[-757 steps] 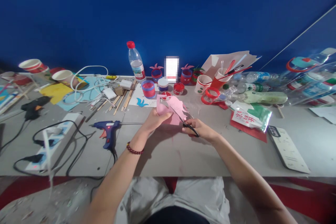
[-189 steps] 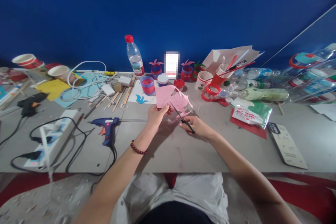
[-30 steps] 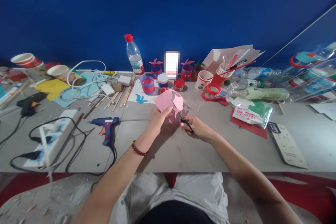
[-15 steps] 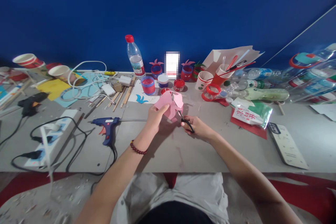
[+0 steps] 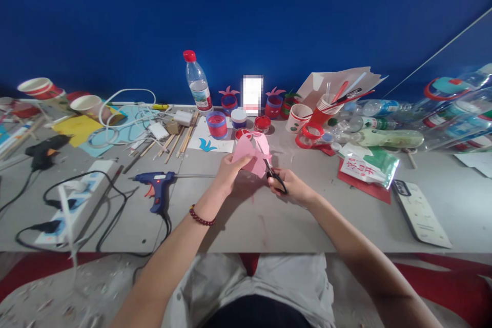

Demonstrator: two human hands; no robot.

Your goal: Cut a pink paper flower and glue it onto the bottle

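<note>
Two hands are occupied over the table [image 5: 292, 228]. By the left hand [image 5: 229, 170], a piece of pink paper [image 5: 245, 158] is pinched between thumb and fingers; by the right hand [image 5: 291, 184], a pair of black-handled scissors [image 5: 271, 171] is gripped, with the blades set at the paper's right side, between the hands. Since half a second ago, the paper has been turned and tipped, a loose strip has been brought across its right side, and the scissors have been shifted slightly rightward. From this, the cutting is judged to be under way at a fresh angle and unfinished; whether the blades are parted cannot be told. Just beyond the paper, a jar of red paint [image 5: 262, 124] is placed, and beyond the left hand a blue paper cutout [image 5: 207, 145] is laid on a white sheet [image 5: 197, 134]. Left of the left hand, a blue glue gun [image 5: 157, 183] is laid down. Well right of the right hand, a phone [image 5: 422, 215] is left lying.
</note>
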